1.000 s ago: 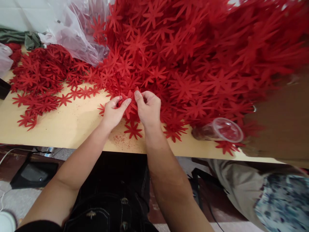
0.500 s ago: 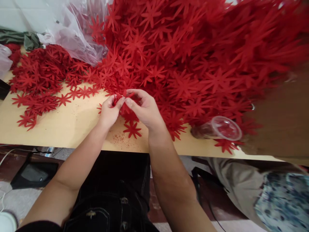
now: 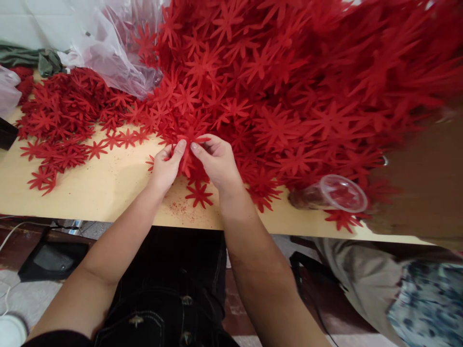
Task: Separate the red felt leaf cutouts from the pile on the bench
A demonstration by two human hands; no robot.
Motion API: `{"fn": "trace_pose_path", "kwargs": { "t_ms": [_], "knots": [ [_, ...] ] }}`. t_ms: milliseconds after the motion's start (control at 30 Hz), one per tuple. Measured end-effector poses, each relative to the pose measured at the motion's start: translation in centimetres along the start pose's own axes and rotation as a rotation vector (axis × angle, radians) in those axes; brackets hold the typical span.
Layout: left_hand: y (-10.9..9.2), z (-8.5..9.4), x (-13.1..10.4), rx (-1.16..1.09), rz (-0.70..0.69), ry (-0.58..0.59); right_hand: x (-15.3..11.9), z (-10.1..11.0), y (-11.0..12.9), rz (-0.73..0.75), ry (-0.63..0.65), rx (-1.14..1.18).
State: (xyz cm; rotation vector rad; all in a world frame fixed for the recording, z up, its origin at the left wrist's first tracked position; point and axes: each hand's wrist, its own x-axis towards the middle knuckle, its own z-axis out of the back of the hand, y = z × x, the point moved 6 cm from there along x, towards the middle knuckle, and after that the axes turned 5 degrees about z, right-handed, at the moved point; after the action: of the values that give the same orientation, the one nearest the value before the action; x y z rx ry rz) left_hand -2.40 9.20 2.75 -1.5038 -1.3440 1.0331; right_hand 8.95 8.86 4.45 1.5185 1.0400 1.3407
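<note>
Between my two hands, at the front of the large heap, is a red flower-shaped piece (image 3: 188, 150) with narrow petals. My left hand (image 3: 167, 165) pinches its left side, thumb on top. On its right side my right hand (image 3: 217, 161) is closed in the same way, its fingertips partly hidden behind the petals. A single red flower piece (image 3: 198, 194) lies on the table just below my hands, near some red specks. The big heap of red flower pieces (image 3: 260, 67) rises behind and to the right.
A smaller red pile (image 3: 58, 115) lies at the left, beside a clear plastic bag (image 3: 112, 53). A clear plastic cup (image 3: 343, 193) lies on its side at the right, near a brown box (image 3: 419, 183). Another person's clothed leg (image 3: 354, 274) is at lower right.
My thumbs have moved slightly apart, and the flower piece between my hands now shows more openly, its petals spread. The whole view has shifted a little.
</note>
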Motion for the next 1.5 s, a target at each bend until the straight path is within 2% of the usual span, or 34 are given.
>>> {"fn": "trace_pose_path", "kwargs": {
  "t_ms": [133,300,400,600,700,833,967,1033,1133,1300,1500],
  "knots": [
    [-0.4,-0.3,-0.2,0.038,-0.044,0.027,0.6,1.0,-0.3,0.013,-0.123,-0.019],
    [-0.9,-0.4,0.0,0.111,-0.083,0.003,2.0,0.9,1.4,0.076,-0.126,-0.082],
    [-1.2,0.5,0.4,0.098,-0.093,-0.073,3.3,0.4,2.2,0.138,-0.120,-0.050],
    [-2.4,2.6,2.0,0.130,-0.073,-0.180,4.6,1.0,0.2,0.059,-0.246,0.041],
    [-3.7,2.3,3.4,0.237,-0.135,-0.150,4.2,1.3,0.3,0.077,-0.241,0.040],
    [-4.5,1.3,4.4,0.339,-0.244,-0.102,3.5,0.8,0.9,0.082,-0.147,0.084],
    [-4.5,0.2,3.5,0.520,-0.388,-0.039,3.1,0.0,0.0,-0.024,-0.129,0.091],
    [-4.3,-0.4,2.9,0.509,-0.420,0.035,3.0,-0.3,-0.2,-0.042,-0.105,0.074],
    [-3.9,-0.4,2.8,0.388,-0.376,0.077,2.9,-0.5,-0.1,-0.023,-0.059,0.044],
    [-3.0,0.6,3.5,0.121,-0.170,-0.015,2.8,-0.5,0.4,0.030,0.021,-0.042],
    [-1.9,0.4,3.9,-0.089,0.001,-0.033,3.0,-0.3,0.3,0.055,0.029,-0.071]
  ]
}}
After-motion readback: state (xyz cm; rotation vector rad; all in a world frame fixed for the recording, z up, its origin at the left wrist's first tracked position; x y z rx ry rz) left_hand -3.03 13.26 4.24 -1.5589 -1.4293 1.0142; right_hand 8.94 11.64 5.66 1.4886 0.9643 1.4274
